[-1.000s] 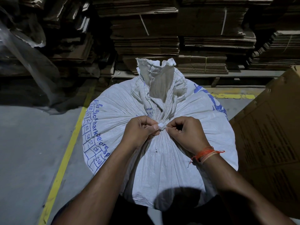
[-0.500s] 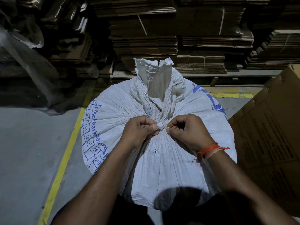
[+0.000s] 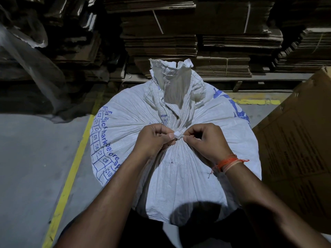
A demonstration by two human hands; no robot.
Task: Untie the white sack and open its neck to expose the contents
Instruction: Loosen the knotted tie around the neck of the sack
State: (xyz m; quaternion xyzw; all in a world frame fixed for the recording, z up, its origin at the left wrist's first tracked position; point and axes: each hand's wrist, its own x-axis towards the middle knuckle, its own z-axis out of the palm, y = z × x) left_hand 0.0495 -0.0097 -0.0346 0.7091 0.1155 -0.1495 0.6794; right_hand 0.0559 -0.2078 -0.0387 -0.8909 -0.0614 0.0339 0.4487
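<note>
White woven sack (image 3: 175, 158) with blue print fills the centre of the frame, its gathered neck (image 3: 176, 97) standing toward the top. Both hands meet at the cinched throat: the left hand (image 3: 154, 140) pinches a small white tie clasp (image 3: 177, 135), while the right hand (image 3: 206, 140), fingers curled, pinches just beside it.

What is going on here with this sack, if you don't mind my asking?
A person is working on the small white plastic tie cinching the neck of a large white woven sack with blue print. The left hand and right hand pinch it from either side. The neck is tightly gathered, not yet open.
</note>
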